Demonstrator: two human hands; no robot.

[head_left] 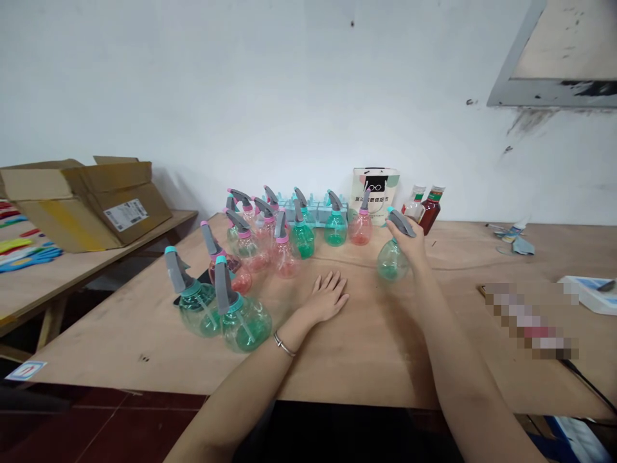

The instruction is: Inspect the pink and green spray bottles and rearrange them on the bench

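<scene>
My right hand [407,236] is wrapped round the grey spray head of a green spray bottle [392,262], which stands about upright over the right middle of the table. Flat on the wood lies my left hand [328,298], fingers spread, holding nothing. Left of it are two green spray bottles, a nearer one [247,325] and another [197,310] beside it. Several pink bottles, among them one [286,256], cluster behind my left hand. Farther back stand a green bottle [303,238], a second green bottle [336,228] and a pink one [360,228].
A paper bag [373,215] and two sauce-like bottles [432,209] stand by the wall. To the right lie a blurred-out object [527,318] with a cable and a white tray [590,297]. On the side table at left is an open cardboard box [91,202] with gloves [33,254].
</scene>
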